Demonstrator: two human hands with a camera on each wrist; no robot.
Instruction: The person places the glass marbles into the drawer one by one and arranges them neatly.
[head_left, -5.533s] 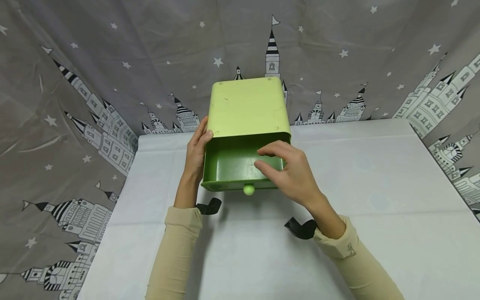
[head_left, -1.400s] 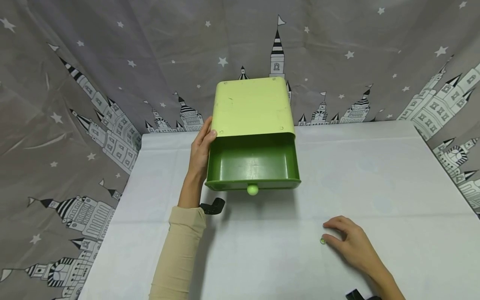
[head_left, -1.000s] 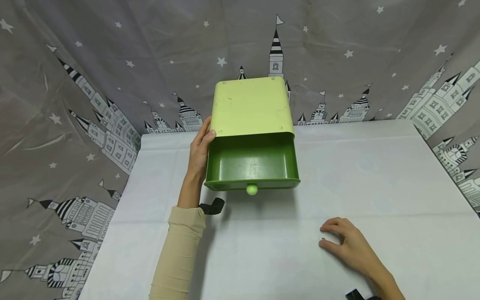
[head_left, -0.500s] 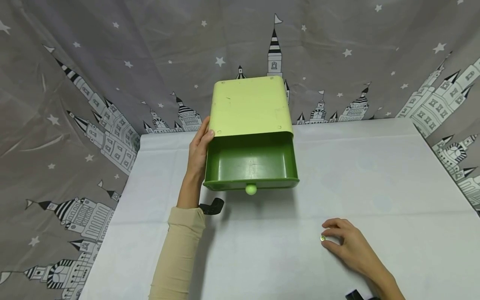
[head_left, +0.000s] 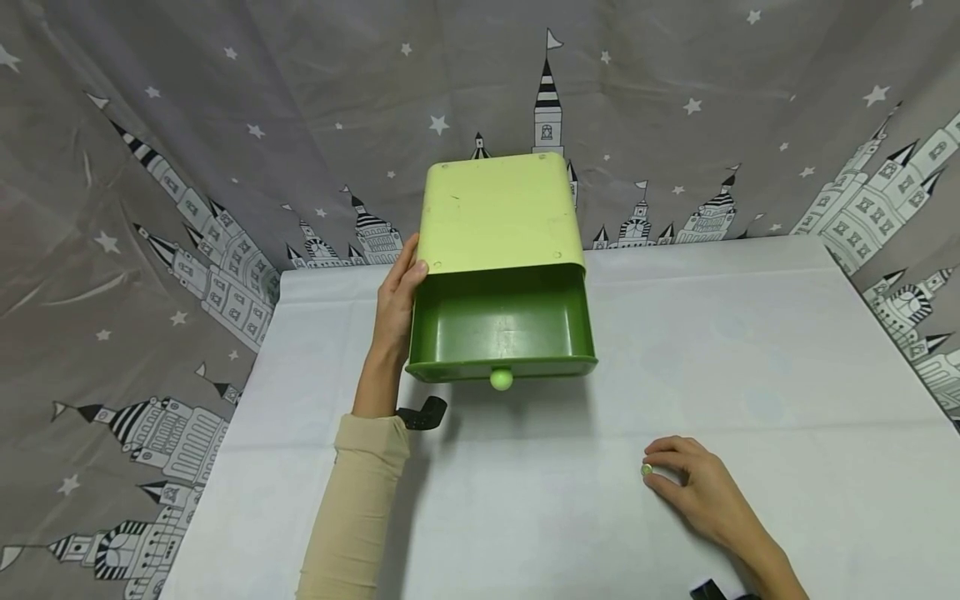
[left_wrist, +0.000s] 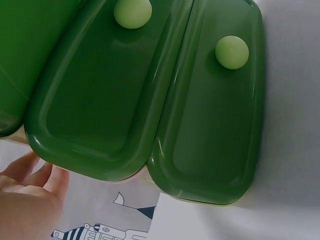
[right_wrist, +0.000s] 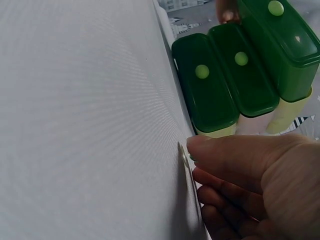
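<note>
A small drawer unit with a pale yellow-green shell (head_left: pixel 501 212) stands on the table, its dark green top drawer (head_left: pixel 502 321) pulled out and showing a bare inside. My left hand (head_left: pixel 396 300) lies along the unit's left side, thumb at the front upper corner; in the left wrist view its fingertips touch the side wall. Low at the right, my right hand (head_left: pixel 697 487) pinches a small round green piece (head_left: pixel 647 470) between thumb and index finger, just over the cloth. That piece is mostly hidden by the thumb in the right wrist view, so its kind is unclear.
Two lower drawers (right_wrist: pixel 205 95) with light green round knobs sit beneath the pulled-out one. White cloth (head_left: pixel 750 350) covers the table. Behind and beside it hangs a grey curtain (head_left: pixel 337 83) printed with castles and stars.
My right hand has gone from over the drawer to the table at the right. Its thumb and finger have come together on the small green piece. The left hand has stayed on the unit.
</note>
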